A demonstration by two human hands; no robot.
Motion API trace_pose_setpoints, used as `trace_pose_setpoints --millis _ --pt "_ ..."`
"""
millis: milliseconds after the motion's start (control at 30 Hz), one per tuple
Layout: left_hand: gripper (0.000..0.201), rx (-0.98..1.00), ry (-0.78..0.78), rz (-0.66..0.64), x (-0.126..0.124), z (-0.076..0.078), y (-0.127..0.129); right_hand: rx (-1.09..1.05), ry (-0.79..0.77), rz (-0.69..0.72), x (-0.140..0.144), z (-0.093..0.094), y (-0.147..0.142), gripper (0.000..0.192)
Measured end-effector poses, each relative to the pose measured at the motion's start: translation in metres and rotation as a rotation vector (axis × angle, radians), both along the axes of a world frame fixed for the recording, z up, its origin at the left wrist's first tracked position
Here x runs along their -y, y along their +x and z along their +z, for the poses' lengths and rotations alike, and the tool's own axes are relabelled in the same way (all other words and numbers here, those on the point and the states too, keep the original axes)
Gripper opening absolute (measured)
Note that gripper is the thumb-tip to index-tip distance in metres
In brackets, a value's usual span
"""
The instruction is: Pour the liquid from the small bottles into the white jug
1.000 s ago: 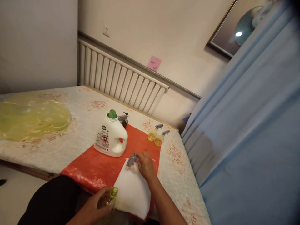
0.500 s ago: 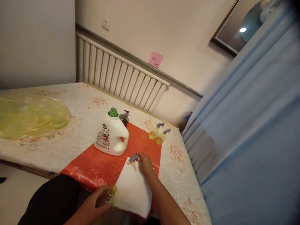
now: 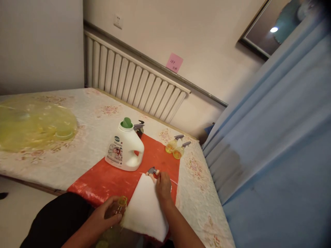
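My left hand (image 3: 103, 217) is wrapped round a see-through yellowish bottle (image 3: 122, 202) with an uncovered mouth, low at the front. My right hand (image 3: 163, 186) is closed on a grey spray trigger head (image 3: 152, 171), whose lower part is hidden by the fingers. Under that hand lies a white cloth or pad (image 3: 147, 210), spread over a red plastic sheet (image 3: 103, 182). A white detergent jug (image 3: 125, 148) with a green cap or cup (image 3: 127, 122) in its mouth stands upright beyond my hands.
Two yellow spray bottles (image 3: 178, 152) with grey triggers stand at the sheet's back right. Another grey trigger sprayer (image 3: 139, 127) is partly hidden behind the jug. A yellow translucent plastic bag (image 3: 36, 124) lies left on the flowered tablecloth (image 3: 85, 113). A blue curtain (image 3: 271, 151) hangs at right.
My right hand has shifted slightly right, and the trigger head has turned and moved with it. My left hand still holds the bottle, a little further left. The view has shifted slightly.
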State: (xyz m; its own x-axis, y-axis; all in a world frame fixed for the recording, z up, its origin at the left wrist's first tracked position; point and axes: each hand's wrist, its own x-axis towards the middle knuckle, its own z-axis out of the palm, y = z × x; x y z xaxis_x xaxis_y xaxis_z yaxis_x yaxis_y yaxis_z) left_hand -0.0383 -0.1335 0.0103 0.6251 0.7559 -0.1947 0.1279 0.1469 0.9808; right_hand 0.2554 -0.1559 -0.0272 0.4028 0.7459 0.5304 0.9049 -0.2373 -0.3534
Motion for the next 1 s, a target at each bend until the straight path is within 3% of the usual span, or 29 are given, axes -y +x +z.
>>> trace_pose_setpoints --millis 233,500,800,1000 --pt "0.049 0.009 0.019 -0.003 -0.022 0.034 0.009 0.001 0.02 -0.017 0.011 -0.016 -0.008 0.027" --pt "0.051 -0.023 0.081 -0.035 -0.049 0.037 0.029 0.015 -0.018 -0.043 0.007 -0.017 -0.009 0.025" --pt "0.049 0.122 0.017 -0.196 -0.068 0.059 0.047 0.034 -0.056 -0.076 0.005 -0.02 -0.007 0.025" --pt "0.046 0.155 0.045 -0.311 -0.091 0.051 0.052 0.049 -0.073 -0.09 0.003 -0.02 -0.008 0.026"
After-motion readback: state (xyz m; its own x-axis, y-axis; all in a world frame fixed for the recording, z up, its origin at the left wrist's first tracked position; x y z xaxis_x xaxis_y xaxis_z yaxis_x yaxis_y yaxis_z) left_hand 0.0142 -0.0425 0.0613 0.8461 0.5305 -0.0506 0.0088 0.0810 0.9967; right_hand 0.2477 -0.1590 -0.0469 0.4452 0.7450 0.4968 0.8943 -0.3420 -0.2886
